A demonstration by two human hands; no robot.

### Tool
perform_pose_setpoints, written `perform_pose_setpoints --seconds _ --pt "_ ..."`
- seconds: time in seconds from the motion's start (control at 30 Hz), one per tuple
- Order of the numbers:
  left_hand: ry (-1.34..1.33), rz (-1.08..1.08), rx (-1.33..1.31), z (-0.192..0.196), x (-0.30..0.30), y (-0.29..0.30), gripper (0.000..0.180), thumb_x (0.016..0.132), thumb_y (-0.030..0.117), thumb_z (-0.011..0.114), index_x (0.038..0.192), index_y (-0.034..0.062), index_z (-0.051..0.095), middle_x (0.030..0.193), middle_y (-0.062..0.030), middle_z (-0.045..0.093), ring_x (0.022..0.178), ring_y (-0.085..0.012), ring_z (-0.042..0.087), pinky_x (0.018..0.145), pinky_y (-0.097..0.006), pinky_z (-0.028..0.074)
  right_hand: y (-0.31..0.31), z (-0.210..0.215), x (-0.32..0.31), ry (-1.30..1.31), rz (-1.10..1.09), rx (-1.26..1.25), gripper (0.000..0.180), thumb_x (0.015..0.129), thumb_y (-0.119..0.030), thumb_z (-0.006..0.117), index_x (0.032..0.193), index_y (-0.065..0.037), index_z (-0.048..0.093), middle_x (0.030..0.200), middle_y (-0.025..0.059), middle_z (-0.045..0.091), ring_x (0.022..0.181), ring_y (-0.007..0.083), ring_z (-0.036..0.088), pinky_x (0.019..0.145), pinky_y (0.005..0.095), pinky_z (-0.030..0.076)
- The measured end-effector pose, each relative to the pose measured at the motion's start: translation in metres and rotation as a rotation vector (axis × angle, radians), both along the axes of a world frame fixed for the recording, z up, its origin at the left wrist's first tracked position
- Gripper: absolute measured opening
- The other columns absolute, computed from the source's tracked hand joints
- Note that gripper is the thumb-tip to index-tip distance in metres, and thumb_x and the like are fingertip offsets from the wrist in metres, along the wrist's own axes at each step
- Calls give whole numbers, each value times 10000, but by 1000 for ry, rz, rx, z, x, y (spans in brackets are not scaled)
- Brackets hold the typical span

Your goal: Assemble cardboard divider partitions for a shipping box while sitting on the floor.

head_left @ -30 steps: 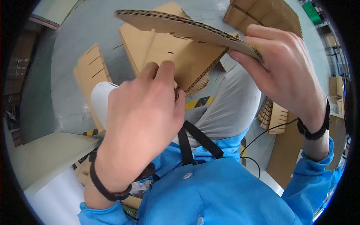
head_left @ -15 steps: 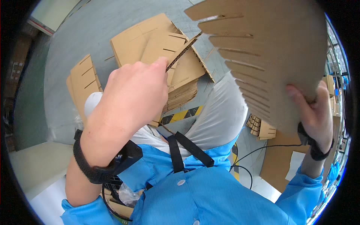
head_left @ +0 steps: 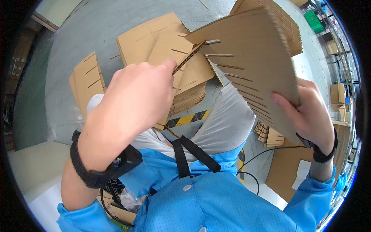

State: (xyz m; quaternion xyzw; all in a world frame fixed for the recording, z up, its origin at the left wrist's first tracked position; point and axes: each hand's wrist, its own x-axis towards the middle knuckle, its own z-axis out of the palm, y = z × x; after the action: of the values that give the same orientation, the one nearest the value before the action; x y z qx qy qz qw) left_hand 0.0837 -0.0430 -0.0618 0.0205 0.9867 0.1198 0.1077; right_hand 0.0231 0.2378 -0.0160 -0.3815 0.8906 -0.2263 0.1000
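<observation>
My right hand grips the outer edge of a brown slotted cardboard divider, its thumb on the near face. A row of narrow slots runs along that divider's left edge. In my left hand is a second cardboard strip, seen nearly edge-on and closed in the fingers. The strip's far end meets the divider at its topmost slots; I cannot tell how deep it sits. Most of the strip is hidden behind my left hand. Below both lies a stack of cardboard sheets on the floor.
More slotted pieces lie at the left, and a tall cardboard stack stands at the far right. Small assembled dividers sit beside my right knee. Black cables hang near my right wrist. A shelving rack with a green crate lines the right.
My right hand has moved left with the slotted divider, bringing its upper slots onto the end of the strip. The left hand has hardly moved.
</observation>
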Motion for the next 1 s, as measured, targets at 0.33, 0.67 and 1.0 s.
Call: perform_pose_setpoints --seconds 0.33,0.67,1.0 --pt "67 13 18 -12 4 -19 196 901 126 503 977 -29 595 776 -269 600 778 -438 595 683 -501 476 -41 0 -26 77 123 432 193 870 -115 578 765 45 599 724 171 623 586 270 610 567 376 467" --pt "165 120 -227 15 20 -52 192 878 120 528 1020 6 591 731 -237 607 734 -428 599 636 -495 480 -96 24 -34 63 6 569 293 886 -252 646 883 37 595 736 146 617 670 228 639 603 323 502" --pt "-10 70 -189 12 43 -59 309 860 112 540 1159 40 554 732 -206 622 737 -403 614 639 -492 481 -137 2 -7 -104 118 21 201 848 -123 593 742 47 569 636 177 563 539 312 531 532 363 427"
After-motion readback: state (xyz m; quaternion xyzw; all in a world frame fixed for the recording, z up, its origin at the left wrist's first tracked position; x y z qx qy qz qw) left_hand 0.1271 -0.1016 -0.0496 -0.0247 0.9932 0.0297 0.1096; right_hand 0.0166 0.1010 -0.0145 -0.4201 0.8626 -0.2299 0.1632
